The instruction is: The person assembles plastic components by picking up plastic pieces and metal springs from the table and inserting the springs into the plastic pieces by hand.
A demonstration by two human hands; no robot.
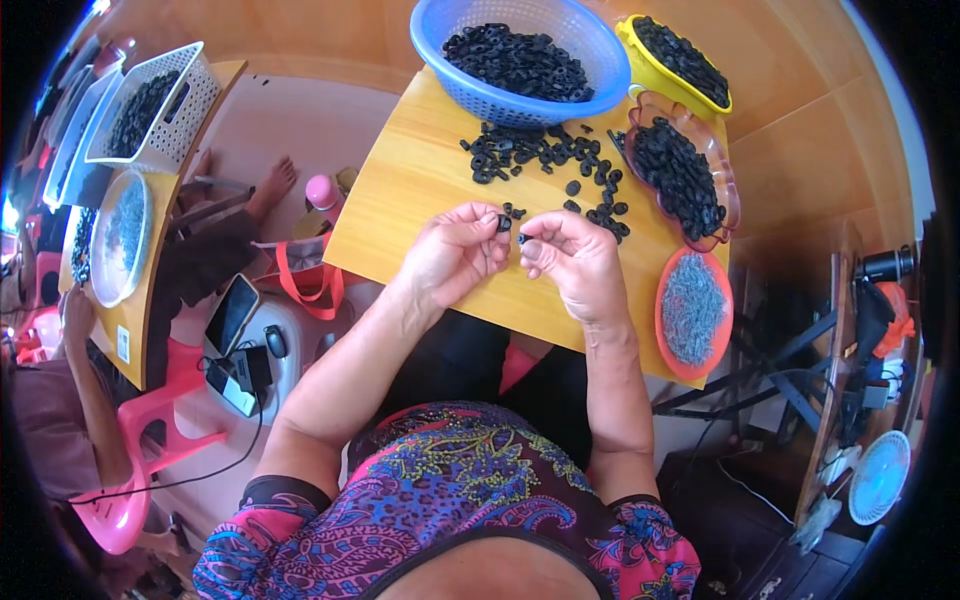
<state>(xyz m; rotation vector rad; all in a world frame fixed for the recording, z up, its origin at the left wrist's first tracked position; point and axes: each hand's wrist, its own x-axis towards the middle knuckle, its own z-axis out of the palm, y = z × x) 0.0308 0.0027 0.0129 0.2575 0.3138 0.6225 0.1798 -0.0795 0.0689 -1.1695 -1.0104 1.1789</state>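
Over the near part of a wooden table (400, 170), my left hand (445, 255) pinches a small black plastic piece (503, 223) between thumb and fingers. Close beside it, my right hand (580, 265) grips a smaller black part (523, 239) at its fingertips. The two parts are a little apart, and fingers partly cover both. Just beyond my hands, loose black pieces (490, 155) lie scattered, some oval and some ring-like. Behind them stands a blue basket (500, 106) heaped with similar black pieces.
At the right are a yellow basket (638, 62) and a reddish clear tray (735, 205) of black pieces, plus an orange plate (664, 330) of fine metallic bits. Left, a stool (285, 375) holds devices; another person's arm (90, 380) reaches a second table (160, 250).
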